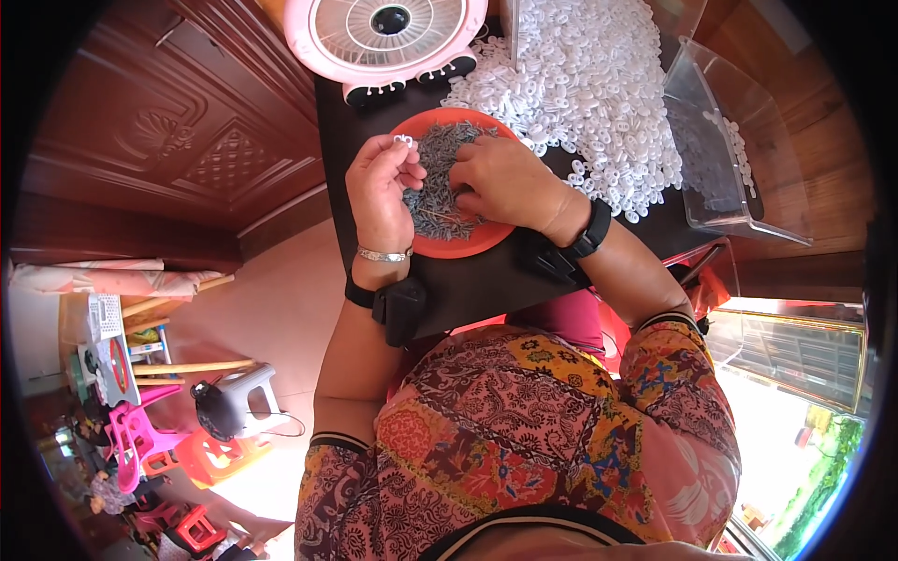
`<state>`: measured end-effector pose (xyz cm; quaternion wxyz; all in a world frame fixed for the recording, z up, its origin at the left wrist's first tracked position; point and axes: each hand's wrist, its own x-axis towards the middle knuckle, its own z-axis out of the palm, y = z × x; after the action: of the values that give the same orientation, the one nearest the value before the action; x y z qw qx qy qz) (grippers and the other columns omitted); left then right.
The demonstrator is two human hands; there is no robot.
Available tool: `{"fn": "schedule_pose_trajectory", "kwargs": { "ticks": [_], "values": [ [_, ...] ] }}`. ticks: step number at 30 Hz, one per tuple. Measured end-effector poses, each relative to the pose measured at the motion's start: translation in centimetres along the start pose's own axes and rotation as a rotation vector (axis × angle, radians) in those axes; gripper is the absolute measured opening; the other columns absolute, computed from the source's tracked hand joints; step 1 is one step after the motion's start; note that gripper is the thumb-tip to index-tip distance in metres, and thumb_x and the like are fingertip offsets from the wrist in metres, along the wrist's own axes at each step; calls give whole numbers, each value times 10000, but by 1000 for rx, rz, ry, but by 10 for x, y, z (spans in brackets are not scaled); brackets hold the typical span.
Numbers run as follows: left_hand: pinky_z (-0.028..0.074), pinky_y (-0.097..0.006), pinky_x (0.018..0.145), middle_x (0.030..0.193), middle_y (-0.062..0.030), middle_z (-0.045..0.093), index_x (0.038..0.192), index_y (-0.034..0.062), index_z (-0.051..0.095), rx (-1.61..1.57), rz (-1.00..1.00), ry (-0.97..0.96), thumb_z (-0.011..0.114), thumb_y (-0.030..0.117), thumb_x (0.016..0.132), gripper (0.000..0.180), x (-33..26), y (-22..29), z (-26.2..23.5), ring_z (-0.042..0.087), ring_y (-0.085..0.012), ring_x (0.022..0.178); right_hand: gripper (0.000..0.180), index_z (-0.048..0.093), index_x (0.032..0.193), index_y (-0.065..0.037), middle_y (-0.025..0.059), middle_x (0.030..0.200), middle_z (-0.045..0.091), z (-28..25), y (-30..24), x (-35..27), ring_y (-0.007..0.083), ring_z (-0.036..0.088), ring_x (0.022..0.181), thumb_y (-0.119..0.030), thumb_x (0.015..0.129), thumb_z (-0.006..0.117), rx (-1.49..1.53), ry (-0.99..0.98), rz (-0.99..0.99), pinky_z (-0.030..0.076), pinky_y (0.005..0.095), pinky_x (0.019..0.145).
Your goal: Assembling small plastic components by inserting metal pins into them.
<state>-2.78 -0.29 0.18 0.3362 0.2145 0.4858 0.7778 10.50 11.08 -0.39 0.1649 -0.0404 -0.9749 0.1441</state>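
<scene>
An orange plate [468,245] on a black table holds a heap of small grey pins [435,159]. My left hand [379,182] hovers over the plate's left side, pinching a small white plastic ring [404,140] between fingertips. My right hand [510,178] rests on the grey pins at the plate's right side, fingers curled down into the heap. Whether it grips any pins is hidden. Both wrists wear black bands; the left also has a silver bracelet.
A large heap of white plastic rings [599,84] lies behind the plate. A clear plastic bin [739,150] stands at the right. A pink fan [383,37] sits at the table's far edge. Plastic stools [234,402] stand on the floor at left.
</scene>
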Motion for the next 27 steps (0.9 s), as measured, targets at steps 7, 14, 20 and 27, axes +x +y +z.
{"fn": "schedule_pose_trajectory", "kwargs": {
  "ticks": [7,14,20,27],
  "values": [
    [404,-215,540,721,-28,594,846,21,599,14,-28,-24,557,131,842,118,0,-1,-2,548,-102,586,106,648,791,-70,94,775,583,-2,1,5,301,585,767,-167,755,629,60,48,41,473,394,687],
    [404,-217,534,730,-40,604,838,15,603,38,-53,-80,561,137,843,130,-1,0,3,549,-106,582,135,635,831,-34,119,781,599,-10,6,7,319,595,755,-164,819,600,254,190,81,476,381,645],
    [417,-220,545,724,-48,603,843,8,602,58,-28,-177,549,128,850,132,-2,0,3,547,-112,584,146,593,841,-32,119,757,590,-20,6,6,307,586,715,-168,869,549,372,140,19,454,370,630],
    [427,-228,570,708,-48,589,839,13,595,61,-68,-239,543,140,860,138,-2,-4,4,551,-118,601,126,589,840,-31,111,754,591,-25,3,7,293,587,703,-145,866,542,484,119,20,459,357,636]
  ]
}}
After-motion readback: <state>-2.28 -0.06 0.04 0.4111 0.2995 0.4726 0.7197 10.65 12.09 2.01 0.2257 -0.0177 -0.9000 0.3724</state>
